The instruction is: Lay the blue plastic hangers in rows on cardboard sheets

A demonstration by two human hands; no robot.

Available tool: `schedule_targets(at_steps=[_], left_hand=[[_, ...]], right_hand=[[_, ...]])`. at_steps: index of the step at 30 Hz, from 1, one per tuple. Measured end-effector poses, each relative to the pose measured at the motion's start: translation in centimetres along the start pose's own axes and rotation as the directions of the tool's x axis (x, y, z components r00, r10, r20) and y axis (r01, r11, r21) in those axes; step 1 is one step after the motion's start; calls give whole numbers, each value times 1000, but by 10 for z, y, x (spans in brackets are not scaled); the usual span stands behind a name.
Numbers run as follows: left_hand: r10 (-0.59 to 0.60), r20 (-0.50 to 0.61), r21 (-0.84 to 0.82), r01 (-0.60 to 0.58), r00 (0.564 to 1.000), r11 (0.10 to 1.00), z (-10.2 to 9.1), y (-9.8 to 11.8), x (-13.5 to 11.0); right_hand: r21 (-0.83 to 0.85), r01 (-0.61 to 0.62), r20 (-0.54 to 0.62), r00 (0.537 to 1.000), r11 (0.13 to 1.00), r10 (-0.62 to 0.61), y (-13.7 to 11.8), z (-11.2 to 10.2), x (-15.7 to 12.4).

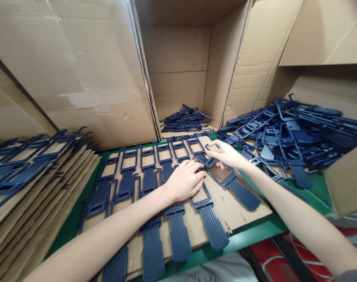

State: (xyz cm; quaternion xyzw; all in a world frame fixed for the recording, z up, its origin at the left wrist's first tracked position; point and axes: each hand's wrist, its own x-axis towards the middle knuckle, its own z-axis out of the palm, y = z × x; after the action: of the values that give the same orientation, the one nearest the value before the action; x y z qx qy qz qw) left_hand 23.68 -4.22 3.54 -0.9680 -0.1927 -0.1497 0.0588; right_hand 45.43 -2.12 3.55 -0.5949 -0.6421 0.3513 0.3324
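Several dark blue plastic parts, each a rectangular frame with a ribbed paddle tail, lie in two rows (149, 172) on a cardboard sheet (225, 211). My left hand (184, 180) rests palm down on the row near its right end, fingers curled over a part. My right hand (227, 154) pinches the frame end of one blue part (234, 186), which lies slanted at the right end of the row, its ribbed tail pointing to the lower right.
A loose heap of the same blue parts (292, 133) fills the right side. An open cardboard box (178, 74) at the back holds a few more. At left, stacked cardboard sheets (40, 196) carry more parts. Green table surface (255, 231) shows at the front.
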Motion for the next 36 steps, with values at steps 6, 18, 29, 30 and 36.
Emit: schedule_targets(at_steps=[6,18,29,30,36], left_hand=[[-7,-18,2,7,1000,1000,-2,1,1],[-13,18,-58,14,1000,998,1,1,1],[-2,9,-67,2,1000,998,-1,1,1],[-3,7,-68,3,1000,998,-1,1,1],[0,0,-56,0,1000,998,-2,1,1]], right_hand=[[133,-2,48,999,991,-4,-1,2,-2],[-137,187,29,982,973,-184,5,4,1],[-558,234,12,962,796,-274,4,3,1],[-562,248,30,960,789,-280,4,3,1],[-585,254,97,965,770,-244,2,3,0]])
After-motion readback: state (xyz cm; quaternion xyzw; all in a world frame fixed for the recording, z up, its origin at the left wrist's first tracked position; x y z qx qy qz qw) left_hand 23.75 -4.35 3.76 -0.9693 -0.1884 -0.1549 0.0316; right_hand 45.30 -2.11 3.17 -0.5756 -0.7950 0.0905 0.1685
